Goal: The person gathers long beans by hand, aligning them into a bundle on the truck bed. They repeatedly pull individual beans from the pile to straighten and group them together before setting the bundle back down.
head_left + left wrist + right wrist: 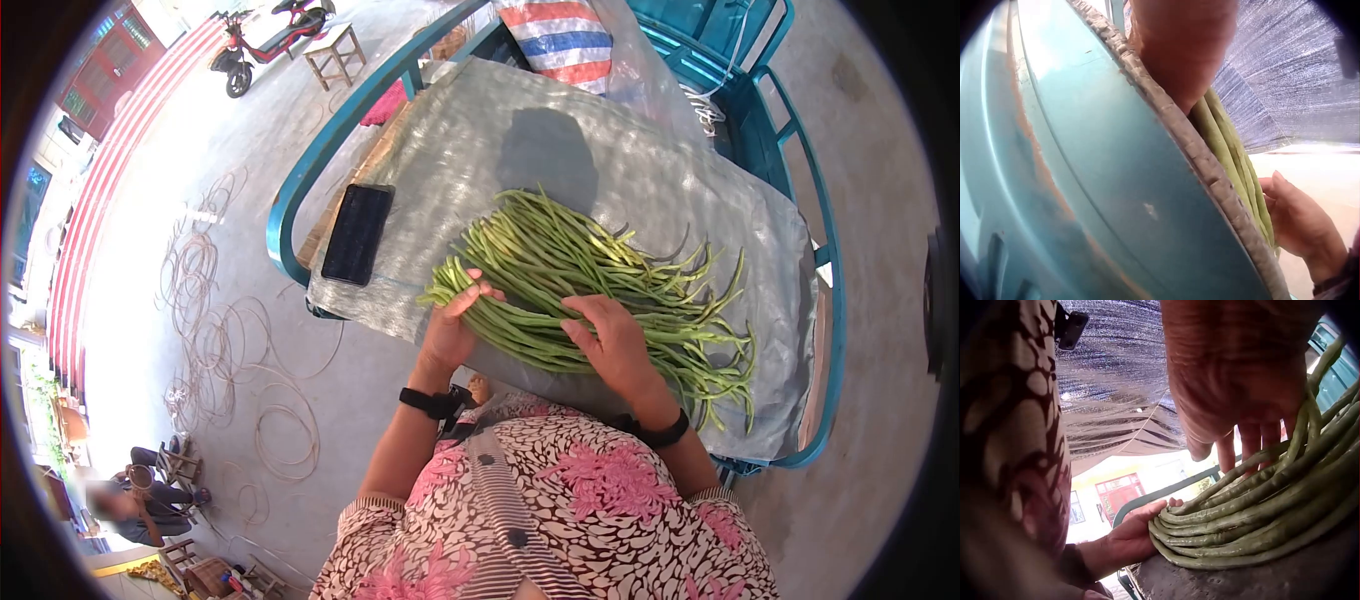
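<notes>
Saw left hand [450, 330] gripping the gathered ends of the near bundle [520, 335], thumb and fingers curled round, just above the sheet's near left edge. Saw right hand [612, 345] resting on the same bundle further along, toward the loose tips; fingers fairly straight against it, thumb standing apart. In right wrist view, found those fingers extended down behind the pods, left hand cupping the ends beyond.

Found the rest of the long green beans [560, 260] lying just past the bundle in a wide pile, roughly parallel, thin tips fanned out to the right. Had everything on a grey sheet [440, 140] over the bed of a teal cart [283, 215], with a black phone [358, 234] flat near the left rail, well apart from the pile. Noted a head-shaped shadow [548, 155] just beyond the beans. In left wrist view, saw the sheet's rough edge running along the teal side panel [1104, 144].

Saw a striped bag [560, 45] at the far end of the sheet, white rope [712, 115] to its right. Spotted scooter [262, 45] and wooden stool [332, 45] on the paved ground, plus thin loops [200, 265] left of the cart; probably wire or cane, too fine to tell. Also caught a seated person [165, 495] at lower left.
</notes>
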A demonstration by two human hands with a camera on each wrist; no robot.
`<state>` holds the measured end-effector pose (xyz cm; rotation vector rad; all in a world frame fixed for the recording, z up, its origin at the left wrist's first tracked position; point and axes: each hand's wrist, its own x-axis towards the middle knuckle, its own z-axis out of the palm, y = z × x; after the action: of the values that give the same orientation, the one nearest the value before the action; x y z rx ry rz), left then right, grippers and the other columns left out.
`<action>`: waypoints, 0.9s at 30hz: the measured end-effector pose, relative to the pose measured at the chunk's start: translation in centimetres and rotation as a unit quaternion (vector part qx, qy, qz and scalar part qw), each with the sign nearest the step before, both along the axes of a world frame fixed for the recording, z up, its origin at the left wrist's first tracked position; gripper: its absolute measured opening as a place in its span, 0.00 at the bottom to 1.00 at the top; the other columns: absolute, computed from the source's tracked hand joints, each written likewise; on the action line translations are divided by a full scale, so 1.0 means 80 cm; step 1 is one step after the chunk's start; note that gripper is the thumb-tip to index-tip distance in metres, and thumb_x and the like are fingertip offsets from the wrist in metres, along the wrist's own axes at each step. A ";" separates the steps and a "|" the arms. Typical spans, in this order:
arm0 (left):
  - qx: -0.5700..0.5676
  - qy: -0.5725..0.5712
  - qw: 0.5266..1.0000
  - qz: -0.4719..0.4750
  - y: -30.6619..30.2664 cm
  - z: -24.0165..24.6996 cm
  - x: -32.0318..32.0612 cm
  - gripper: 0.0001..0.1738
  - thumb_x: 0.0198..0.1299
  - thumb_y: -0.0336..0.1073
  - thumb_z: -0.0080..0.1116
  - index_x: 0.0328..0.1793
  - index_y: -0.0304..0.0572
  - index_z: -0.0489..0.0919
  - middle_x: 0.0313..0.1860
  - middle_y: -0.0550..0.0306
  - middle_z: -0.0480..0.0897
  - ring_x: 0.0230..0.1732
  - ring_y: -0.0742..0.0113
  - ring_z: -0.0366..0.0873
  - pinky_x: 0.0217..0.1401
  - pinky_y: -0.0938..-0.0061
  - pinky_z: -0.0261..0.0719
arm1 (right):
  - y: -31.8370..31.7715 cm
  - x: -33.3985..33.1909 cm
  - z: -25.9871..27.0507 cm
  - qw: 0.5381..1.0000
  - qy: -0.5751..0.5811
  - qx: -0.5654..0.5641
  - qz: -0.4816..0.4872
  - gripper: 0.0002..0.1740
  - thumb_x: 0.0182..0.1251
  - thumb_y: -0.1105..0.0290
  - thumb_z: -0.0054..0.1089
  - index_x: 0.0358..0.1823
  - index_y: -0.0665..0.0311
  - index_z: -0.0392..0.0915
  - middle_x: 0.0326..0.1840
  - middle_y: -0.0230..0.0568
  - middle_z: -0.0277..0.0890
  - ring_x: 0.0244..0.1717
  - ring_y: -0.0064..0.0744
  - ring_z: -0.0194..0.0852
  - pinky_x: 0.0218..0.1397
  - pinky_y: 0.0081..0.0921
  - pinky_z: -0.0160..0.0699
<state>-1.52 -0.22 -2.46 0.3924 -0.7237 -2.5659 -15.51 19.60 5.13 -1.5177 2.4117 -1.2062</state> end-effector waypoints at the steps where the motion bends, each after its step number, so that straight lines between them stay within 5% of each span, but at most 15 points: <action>1: -0.003 -0.002 1.000 0.001 0.000 -0.001 0.000 0.14 0.67 0.32 0.58 0.57 0.44 0.74 0.43 0.60 0.79 0.53 0.59 0.78 0.64 0.60 0.77 | -0.003 -0.001 0.000 0.999 -0.015 0.026 -0.012 0.11 0.61 0.67 0.67 0.45 0.57 0.84 0.40 0.40 0.80 0.43 0.43 0.79 0.45 0.38 0.78; 9: -0.026 -0.017 0.999 0.017 0.002 -0.007 0.003 0.12 0.69 0.32 0.57 0.56 0.42 0.75 0.46 0.57 0.80 0.56 0.58 0.78 0.64 0.60 0.77 | -0.039 -0.017 -0.022 0.986 0.003 0.164 -0.016 0.08 0.60 0.66 0.67 0.39 0.57 0.82 0.38 0.35 0.80 0.42 0.40 0.80 0.40 0.37 0.78; 15: -0.025 -0.004 0.999 0.029 0.010 0.007 0.003 0.12 0.68 0.32 0.57 0.56 0.42 0.75 0.57 0.49 0.81 0.60 0.57 0.79 0.66 0.59 0.76 | -0.033 -0.016 -0.019 0.999 -0.046 0.024 0.000 0.07 0.61 0.70 0.65 0.41 0.53 0.83 0.35 0.33 0.77 0.41 0.41 0.78 0.42 0.37 0.79; 19: -0.014 -0.024 1.000 -0.008 0.010 0.018 0.005 0.13 0.69 0.34 0.57 0.57 0.40 0.74 0.62 0.47 0.79 0.61 0.58 0.78 0.68 0.60 0.74 | -0.025 -0.006 -0.025 0.998 0.037 0.034 0.042 0.12 0.62 0.73 0.63 0.46 0.48 0.84 0.34 0.33 0.76 0.41 0.41 0.77 0.42 0.36 0.78; 24: -0.024 -0.001 1.000 0.017 0.005 -0.008 0.006 0.14 0.67 0.33 0.60 0.56 0.41 0.74 0.49 0.53 0.81 0.55 0.60 0.79 0.66 0.60 0.75 | -0.027 -0.011 -0.028 0.992 0.068 0.068 0.075 0.13 0.63 0.73 0.63 0.49 0.52 0.83 0.36 0.35 0.77 0.39 0.39 0.78 0.42 0.35 0.78; 27: -0.030 0.019 0.999 0.009 0.004 -0.015 0.005 0.14 0.67 0.32 0.60 0.56 0.42 0.74 0.42 0.58 0.80 0.52 0.62 0.78 0.68 0.59 0.75 | -0.038 -0.005 -0.020 0.999 -0.024 0.024 -0.017 0.10 0.62 0.71 0.65 0.46 0.54 0.83 0.35 0.35 0.78 0.37 0.39 0.80 0.41 0.35 0.78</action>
<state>-1.14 0.06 -3.68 0.3297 -0.7779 -2.5213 -15.87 16.58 3.50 -1.4235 2.4272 -1.1686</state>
